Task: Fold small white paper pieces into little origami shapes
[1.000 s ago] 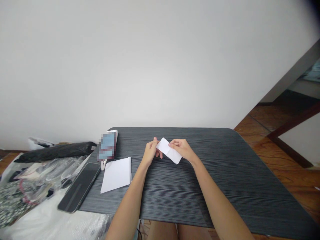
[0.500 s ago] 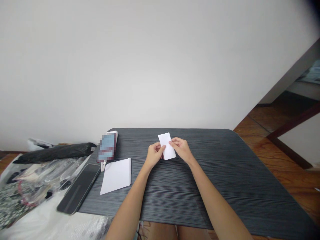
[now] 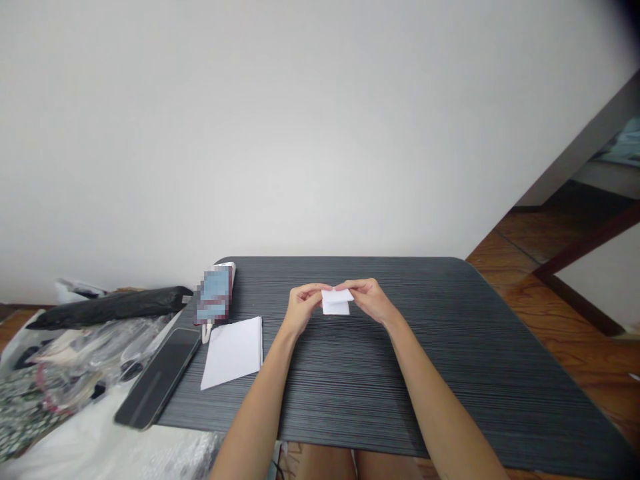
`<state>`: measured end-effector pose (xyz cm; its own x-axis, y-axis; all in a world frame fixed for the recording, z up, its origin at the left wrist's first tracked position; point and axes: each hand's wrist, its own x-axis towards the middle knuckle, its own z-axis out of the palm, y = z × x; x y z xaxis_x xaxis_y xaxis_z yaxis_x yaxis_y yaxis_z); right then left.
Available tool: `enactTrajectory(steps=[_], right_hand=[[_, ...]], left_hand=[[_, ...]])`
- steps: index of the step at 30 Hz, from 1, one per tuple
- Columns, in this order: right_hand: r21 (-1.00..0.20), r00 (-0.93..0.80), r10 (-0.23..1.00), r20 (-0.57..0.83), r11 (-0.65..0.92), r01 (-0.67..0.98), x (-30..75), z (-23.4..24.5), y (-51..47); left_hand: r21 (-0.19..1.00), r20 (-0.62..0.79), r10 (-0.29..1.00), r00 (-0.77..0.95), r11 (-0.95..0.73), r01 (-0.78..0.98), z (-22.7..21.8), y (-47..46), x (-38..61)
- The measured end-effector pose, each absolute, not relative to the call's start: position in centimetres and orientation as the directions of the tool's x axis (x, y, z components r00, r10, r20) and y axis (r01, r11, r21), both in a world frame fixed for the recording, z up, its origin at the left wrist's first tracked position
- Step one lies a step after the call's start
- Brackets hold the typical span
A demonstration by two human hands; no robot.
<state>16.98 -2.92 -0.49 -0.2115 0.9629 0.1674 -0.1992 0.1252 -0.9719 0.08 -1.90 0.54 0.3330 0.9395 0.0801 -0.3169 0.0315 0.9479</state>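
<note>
A small piece of white paper [image 3: 336, 307] is bent over along its top, the flap coming down toward me over the lower part. At its upper left, my left hand [image 3: 304, 307] pinches the folded edge between thumb and fingers. My right hand [image 3: 369, 299] grips the same edge from the upper right, its fingertips almost meeting the left ones. Both hands are above the middle of the dark table [image 3: 340, 387]. To the left of my left forearm lies a stack of white paper sheets [image 3: 233, 352].
A black smartphone [image 3: 159, 377] lies across the table's left edge. Behind it sits a device with a blurred-out screen [image 3: 215, 293] and a white cable. Plastic-wrapped items [image 3: 100, 353] and a long black bundle [image 3: 110, 305] lie left of the table. A white wall [image 3: 320, 133] stands behind.
The upper part of the paper has been folded down toward me, so it looks much shorter. Both hands have turned, bringing their fingertips together at its top edge.
</note>
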Motion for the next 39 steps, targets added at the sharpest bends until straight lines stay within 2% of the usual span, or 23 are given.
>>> enactTrajectory(steps=[5,9,14,17,20,25,31,36,39], right_hand=[[-0.974,-0.213,0.955,0.209,0.184,-0.128,17.4,0.3,-3.4],[-0.977,-0.193,0.958,0.214,0.208,-0.055,17.3,0.7,-3.5],[-0.975,-0.108,0.985,0.136,0.114,-0.191,16.9,0.0,-2.9],[-0.991,-0.131,0.989,0.066,0.05,-0.124,17.0,-0.5,-2.7],[-0.999,-0.146,0.989,0.031,0.027,-0.026,17.0,-0.4,-2.7],[-0.994,-0.176,0.98,0.092,0.101,0.045,16.9,0.0,-2.9],[-0.989,-0.219,0.968,0.124,0.138,0.049,16.3,-0.1,-3.0],[-0.984,-0.167,0.976,0.139,0.155,0.089,16.0,-0.1,-2.9],[-0.972,-0.18,0.967,0.18,0.203,0.122,16.0,0.0,-2.9]], left_hand=[[0.937,0.074,0.945,0.32,0.044,-0.345,0.3,-1.7,-0.1],[0.974,0.121,0.954,0.275,-0.06,-0.22,0.2,-1.6,0.0],[0.969,0.226,0.95,0.216,-0.196,-0.15,0.2,-1.7,0.7],[0.966,0.248,0.952,0.18,-0.228,-0.123,-0.1,-1.9,0.8],[0.972,0.235,0.947,0.221,-0.233,-0.034,-0.4,-1.9,0.6],[0.946,0.265,0.924,0.277,-0.304,0.109,-0.5,-1.6,0.3],[0.915,0.319,0.91,0.266,-0.368,0.163,-0.4,-1.7,0.2],[0.932,0.281,0.937,0.207,-0.318,0.172,-0.3,-1.7,0.2],[0.941,0.263,0.936,0.235,-0.302,0.151,-0.2,-1.7,0.0]])
